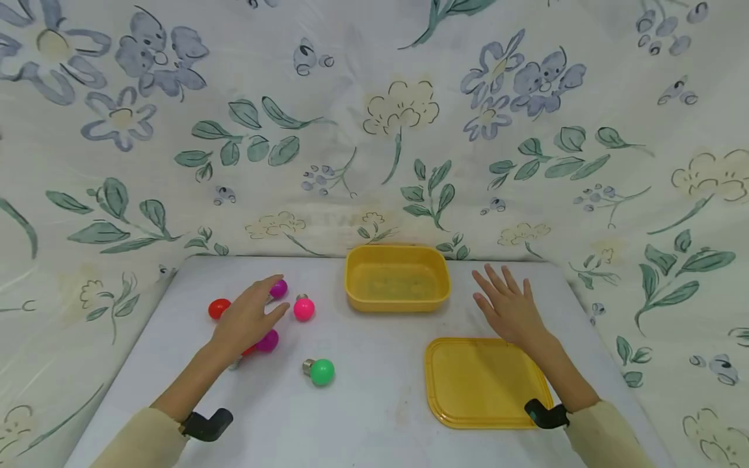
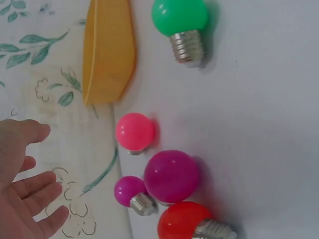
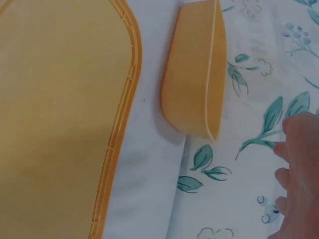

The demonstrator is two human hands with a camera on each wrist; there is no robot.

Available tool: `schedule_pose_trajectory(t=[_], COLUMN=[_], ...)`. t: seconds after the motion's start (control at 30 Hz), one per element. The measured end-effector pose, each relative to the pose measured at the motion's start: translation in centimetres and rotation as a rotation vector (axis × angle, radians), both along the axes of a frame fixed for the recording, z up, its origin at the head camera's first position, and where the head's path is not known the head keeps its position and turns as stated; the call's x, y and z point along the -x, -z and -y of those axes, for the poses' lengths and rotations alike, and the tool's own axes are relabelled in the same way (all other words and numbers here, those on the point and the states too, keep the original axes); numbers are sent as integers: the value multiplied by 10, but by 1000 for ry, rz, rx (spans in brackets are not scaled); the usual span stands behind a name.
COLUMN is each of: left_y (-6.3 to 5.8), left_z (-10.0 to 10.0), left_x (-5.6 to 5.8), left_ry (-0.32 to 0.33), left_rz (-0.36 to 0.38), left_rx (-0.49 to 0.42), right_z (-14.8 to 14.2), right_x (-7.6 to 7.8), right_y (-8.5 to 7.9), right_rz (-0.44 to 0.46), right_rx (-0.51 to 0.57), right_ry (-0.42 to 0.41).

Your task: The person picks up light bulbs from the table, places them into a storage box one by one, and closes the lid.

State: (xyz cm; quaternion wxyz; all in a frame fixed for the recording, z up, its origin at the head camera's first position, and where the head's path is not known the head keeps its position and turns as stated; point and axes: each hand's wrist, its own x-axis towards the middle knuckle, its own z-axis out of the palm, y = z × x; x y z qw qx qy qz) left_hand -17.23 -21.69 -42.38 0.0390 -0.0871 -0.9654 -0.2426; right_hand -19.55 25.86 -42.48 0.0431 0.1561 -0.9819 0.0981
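Observation:
In the head view my left hand (image 1: 244,320) hovers over a group of small round light bulbs, fingers loosely extended and holding nothing. Around it lie a red bulb (image 1: 218,308), a purple bulb (image 1: 279,288), a second purple bulb (image 1: 267,341) and a pink bulb (image 1: 303,309) near the thumb. Another red bulb (image 2: 182,221) is partly hidden under the hand in the head view. Closer to me, a green bulb (image 1: 322,372) lies on its side. My right hand (image 1: 509,311), fingers spread and empty, is above the far edge of a flat yellow lid (image 1: 486,390).
A yellow plastic container (image 1: 398,306) stands at the back middle of the white table (image 1: 363,416), its open top upward. Behind the table hangs a floral cloth (image 1: 351,130). Each wrist carries a black camera mount (image 1: 207,425).

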Motion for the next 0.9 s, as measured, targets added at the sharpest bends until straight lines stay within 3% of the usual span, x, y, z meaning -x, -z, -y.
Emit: schedule_pose_trajectory(t=[0.33, 0.9], left_y=[17, 43], left_z=[26, 65], left_x=[-21, -47], left_ry=[-69, -84], left_rz=[-4, -45], left_rx=[-45, -99], right_z=[6, 14], right_x=[6, 15], right_y=[5, 12], right_rz=[27, 38], right_rx=[6, 14], right_ry=[9, 7])
